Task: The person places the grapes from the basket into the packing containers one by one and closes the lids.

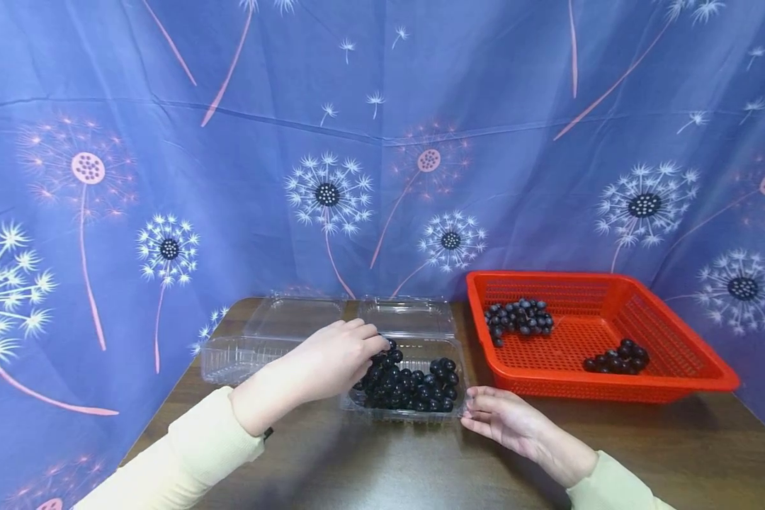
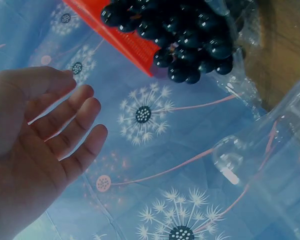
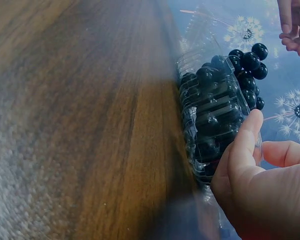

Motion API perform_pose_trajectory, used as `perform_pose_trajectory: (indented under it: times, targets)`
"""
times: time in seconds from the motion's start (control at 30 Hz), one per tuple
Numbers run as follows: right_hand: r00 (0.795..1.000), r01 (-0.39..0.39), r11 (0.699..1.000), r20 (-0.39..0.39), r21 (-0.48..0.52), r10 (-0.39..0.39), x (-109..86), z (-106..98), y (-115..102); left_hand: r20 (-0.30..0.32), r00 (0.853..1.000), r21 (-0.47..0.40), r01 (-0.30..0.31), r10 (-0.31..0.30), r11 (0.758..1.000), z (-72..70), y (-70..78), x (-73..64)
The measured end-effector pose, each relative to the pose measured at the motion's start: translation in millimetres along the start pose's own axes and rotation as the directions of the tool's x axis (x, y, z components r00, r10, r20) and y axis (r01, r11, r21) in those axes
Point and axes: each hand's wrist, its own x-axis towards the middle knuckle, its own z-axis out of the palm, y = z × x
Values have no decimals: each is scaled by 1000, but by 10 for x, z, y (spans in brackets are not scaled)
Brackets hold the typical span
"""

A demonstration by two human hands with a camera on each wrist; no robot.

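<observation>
A clear plastic clamshell container (image 1: pixel 403 416) stands on the table with its lid laid back, filled with dark grapes (image 1: pixel 414 389). My right hand (image 1: pixel 506 425) pinches the container's right front corner; in the right wrist view its fingers (image 3: pixel 242 145) lie along the wall, near the rim. Over the left side of the grapes hovers my left hand (image 1: pixel 341 354), overlapping them in the head view. The left wrist view shows this left hand (image 2: pixel 55 125) with fingers loosely bent and nothing in them, apart from the grapes (image 2: pixel 190 40).
At the right is a red plastic basket (image 1: pixel 605 387) holding one grape bunch (image 1: pixel 519 319) at its back left and a smaller one (image 1: pixel 618 358) near the front. Another open clear container (image 1: pixel 229 358) sits at the left, partly behind my left arm. A patterned blue cloth (image 1: pixel 382 177) hangs behind the table.
</observation>
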Motion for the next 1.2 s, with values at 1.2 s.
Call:
perform_pose_trajectory:
  times: [1.2]
  targets:
    - [998, -29, 999, -53, 31, 30, -3, 18, -12, 241, 915, -358, 394, -324, 847, -125, -694, 872]
